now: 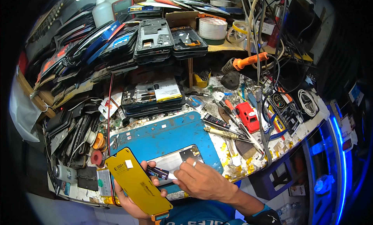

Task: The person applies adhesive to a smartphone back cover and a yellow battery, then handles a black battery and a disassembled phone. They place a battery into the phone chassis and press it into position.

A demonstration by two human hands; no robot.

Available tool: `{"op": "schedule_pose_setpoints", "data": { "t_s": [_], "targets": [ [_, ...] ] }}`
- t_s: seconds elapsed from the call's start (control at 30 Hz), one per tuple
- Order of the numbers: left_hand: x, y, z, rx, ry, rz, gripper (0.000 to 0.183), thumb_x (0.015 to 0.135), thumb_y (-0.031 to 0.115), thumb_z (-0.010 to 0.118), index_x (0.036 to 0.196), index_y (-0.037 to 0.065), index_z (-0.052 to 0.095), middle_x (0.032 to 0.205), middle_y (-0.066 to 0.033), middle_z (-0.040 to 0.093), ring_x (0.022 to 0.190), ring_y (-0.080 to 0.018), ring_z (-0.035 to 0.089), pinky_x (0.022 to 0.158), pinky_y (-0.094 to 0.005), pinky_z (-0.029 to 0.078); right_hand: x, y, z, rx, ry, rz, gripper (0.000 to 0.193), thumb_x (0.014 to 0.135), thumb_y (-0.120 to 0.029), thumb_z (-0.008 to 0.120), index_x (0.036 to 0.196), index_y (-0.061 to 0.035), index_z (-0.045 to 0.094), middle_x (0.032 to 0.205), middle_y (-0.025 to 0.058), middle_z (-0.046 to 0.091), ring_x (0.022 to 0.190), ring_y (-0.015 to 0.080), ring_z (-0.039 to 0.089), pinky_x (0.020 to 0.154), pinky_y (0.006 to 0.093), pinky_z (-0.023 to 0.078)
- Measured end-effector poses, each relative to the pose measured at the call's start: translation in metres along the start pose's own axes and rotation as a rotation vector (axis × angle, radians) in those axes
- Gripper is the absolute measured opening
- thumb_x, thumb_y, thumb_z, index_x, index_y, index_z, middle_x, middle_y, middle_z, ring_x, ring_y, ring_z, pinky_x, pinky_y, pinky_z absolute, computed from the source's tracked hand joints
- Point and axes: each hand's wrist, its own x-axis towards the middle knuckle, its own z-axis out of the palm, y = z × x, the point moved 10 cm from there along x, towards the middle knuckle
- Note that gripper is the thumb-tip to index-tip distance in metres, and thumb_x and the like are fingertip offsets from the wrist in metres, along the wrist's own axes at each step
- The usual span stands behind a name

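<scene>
My left hand (134, 204) is wrapped round a phone screen panel (138, 178) with a yellow film on its face, tilted over the near edge of the bench. A gold flex strip (159, 216) hangs from the panel's lower end. Beside the panel's right edge, a small dark tube (157, 172) lies against the fingertips of that same hand. My right hand (206, 181) is closed, its fingertips pinching the tube's white cap (171, 176). Beneath the hands, an opened phone (171, 161) lies on the blue work mat (140, 133), partly hidden by them.
Stacked phone parts (151, 96) stand behind the mat. To its right are tweezers (227, 133), a black tube (215, 121), a red toy car (247, 117) and hanging cables (260, 69). Solder spools (98, 141) and a bottle (64, 173) sit at left. A soldering iron (248, 61) rests at the back.
</scene>
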Motion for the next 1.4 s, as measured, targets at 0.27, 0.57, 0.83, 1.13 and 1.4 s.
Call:
{"op": "schedule_pose_setpoints", "data": {
  "t_s": [0.27,0.57,0.83,1.13,1.4],
  "targets": [
    [0.004,-0.018,0.016,-0.080,-0.130,-0.122,0.088,0.097,0.065,0.023,0.149,-0.005,0.025,0.150,-0.0272,0.028,0.115,-0.0373,0.055,0.084,-0.0589,0.053,-0.004,0.018,-0.002,0.355,-0.104,0.224,0.014,0.098,-0.012,0.050,0.097,0.0020,0.050,0.082,0.0209,0.048,0.079,0.0398,0.051,0.071,0.0478,0.042],
    [0.021,-0.013,0.027,-0.024,-0.184,-0.048,0.076,0.099,0.060,0.019,0.155,0.009,0.020,0.155,-0.0214,0.028,0.130,-0.0364,0.046,0.105,-0.0553,0.042,-0.036,0.066,-0.049,0.053,0.111,0.708,0.014,0.098,-0.011,0.048,0.092,0.0020,0.052,0.082,0.0213,0.051,0.077,0.0403,0.052,0.067,0.0475,0.040],
    [0.023,0.029,0.038,0.238,-0.173,0.342,0.079,0.097,0.068,0.017,0.153,0.013,0.022,0.147,-0.0169,0.036,0.136,-0.0303,0.038,0.115,-0.0584,0.028,-0.059,0.094,-0.117,-0.627,0.427,0.718,0.033,0.094,-0.011,0.061,0.122,0.0056,0.055,0.104,0.0213,0.056,0.098,0.0388,0.056,0.088,0.0456,0.043],
    [0.027,-0.002,0.079,0.320,-0.263,0.451,0.098,0.087,0.075,0.044,0.153,0.009,0.017,0.146,-0.0118,0.039,0.139,-0.0284,0.035,0.119,-0.0586,0.014,-0.068,0.045,-0.020,0.580,0.279,0.628,0.038,0.077,-0.002,0.074,0.113,0.0043,0.063,0.108,0.0162,0.067,0.104,0.0240,0.065,0.092,0.0337,0.049],
    [0.026,-0.048,0.082,0.315,-0.259,0.327,0.098,0.080,0.023,0.080,0.152,-0.002,0.017,0.149,-0.0158,0.036,0.142,-0.0289,0.033,0.118,-0.0471,0.025,-0.050,0.024,-0.002,1.184,0.594,0.569,0.127,0.065,-0.062,0.081,0.151,0.0037,0.015,0.157,0.0265,0.020,0.146,0.0367,0.022,0.119,0.0502,0.019]
  ]
}}
